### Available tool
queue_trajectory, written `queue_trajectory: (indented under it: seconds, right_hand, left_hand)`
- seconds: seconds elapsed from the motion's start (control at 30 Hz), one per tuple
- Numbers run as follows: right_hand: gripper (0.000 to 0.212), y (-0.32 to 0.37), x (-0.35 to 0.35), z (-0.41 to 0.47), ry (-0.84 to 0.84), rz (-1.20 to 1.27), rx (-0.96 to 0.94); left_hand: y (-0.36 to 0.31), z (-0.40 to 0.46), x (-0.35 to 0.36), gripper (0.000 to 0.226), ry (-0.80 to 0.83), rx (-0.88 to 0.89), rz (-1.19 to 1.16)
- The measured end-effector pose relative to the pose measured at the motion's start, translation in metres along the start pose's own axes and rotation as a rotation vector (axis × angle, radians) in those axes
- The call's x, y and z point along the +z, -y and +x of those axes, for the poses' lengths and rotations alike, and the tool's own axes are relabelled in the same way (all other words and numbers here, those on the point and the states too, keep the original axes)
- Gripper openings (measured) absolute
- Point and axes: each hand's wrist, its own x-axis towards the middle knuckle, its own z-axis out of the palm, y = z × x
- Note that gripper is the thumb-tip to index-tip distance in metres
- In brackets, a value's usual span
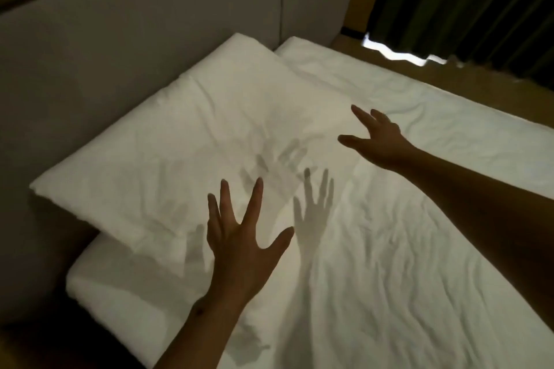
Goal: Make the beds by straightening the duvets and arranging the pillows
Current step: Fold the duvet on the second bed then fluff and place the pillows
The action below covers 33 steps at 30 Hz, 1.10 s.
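Grey padded headboard point(126, 48) along the left and far sides of the scene. White pillow point(186, 141), wrinkled, lying flat against the headboard at the head of the bed, its near corner overhanging the mattress corner point(120, 293). White duvet point(404, 249), rumpled in long creases, spread over the bed from the centre to the right edge. Left hand point(239, 237), palm down with fingers splayed wide, raised over the near end of the pillow and gripping nothing. Hand shadows cast on pillow and duvet between the two hands. Right hand point(380, 141), likewise splayed and empty, raised farther back over the place where pillow and duvet meet; contact with the fabric impossible to tell. Brown floor point(389, 66) at far right, beyond the bed. Dark green curtain point(467, 0) at the far right corner, with a bright strip of light at its hem.
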Motion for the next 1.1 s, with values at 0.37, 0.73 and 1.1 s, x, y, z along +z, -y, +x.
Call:
queue_trajectory:
  seconds: [0.37,0.73,1.1]
  right_hand:
    - [0.076,-0.259,-0.107,-0.205,-0.201,0.249,0.187]
    - [0.073,-0.462,-0.187,-0.513,-0.419,0.606,0.511]
    - [0.068,-0.568,-0.223,-0.675,-0.584,0.633,0.707]
  left_hand:
    - [-0.181,-0.129,0.141,0.089,0.33,0.159,-0.242]
    - [-0.394,-0.336,0.278,0.069,0.5,0.178,-0.367]
    - [-0.493,-0.432,0.359,0.064,0.701,0.353,-0.375]
